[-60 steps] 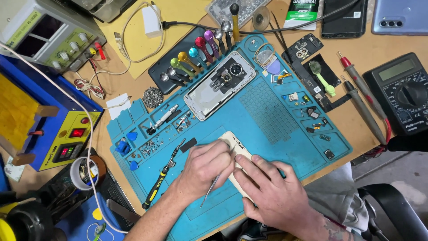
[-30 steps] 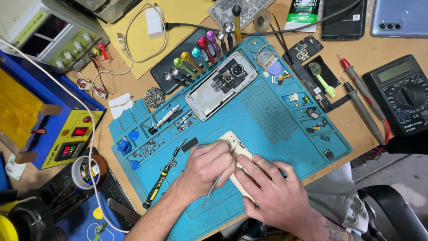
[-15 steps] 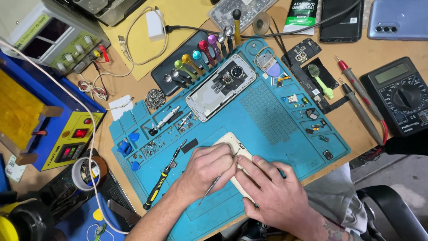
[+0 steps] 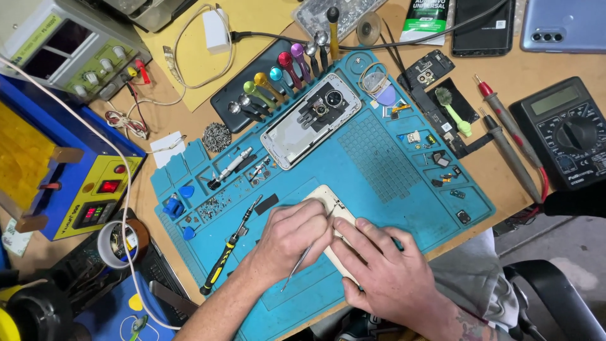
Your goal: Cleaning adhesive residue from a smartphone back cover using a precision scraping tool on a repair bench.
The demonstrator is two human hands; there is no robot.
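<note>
Head view: a blue work mat (image 4: 379, 164) is seen from above, with both hands low at its near edge.
Left hand: the left hand (image 4: 287, 243) is closed around thin metal tweezers (image 4: 303, 260), whose rear end sticks out toward the person while the tips are pointed up and to the right.
Right hand: the right hand (image 4: 385, 275) is laid flat, fingers narrow and together, pressed on a pale phone frame (image 4: 331, 205) — nothing is gripped in it.
Position of the frame: it lies on the mat between the two hands, touching both, just below a black-and-yellow screwdriver (image 4: 228, 249) to its left.
Long axis: the frame is set on a diagonal, from upper left to lower right, its far end free and its near end under the right palm.
Nearer hand: the left hand is nearer the exposed upper end, which lies up and to the right of its knuckles.
Well apart: a second opened phone body (image 4: 309, 120) is set higher on the mat.
Hidden: the tweezer tips and their contact point are covered by the fingers — whether anything is pinched cannot be told; most of the frame is masked too.
</note>
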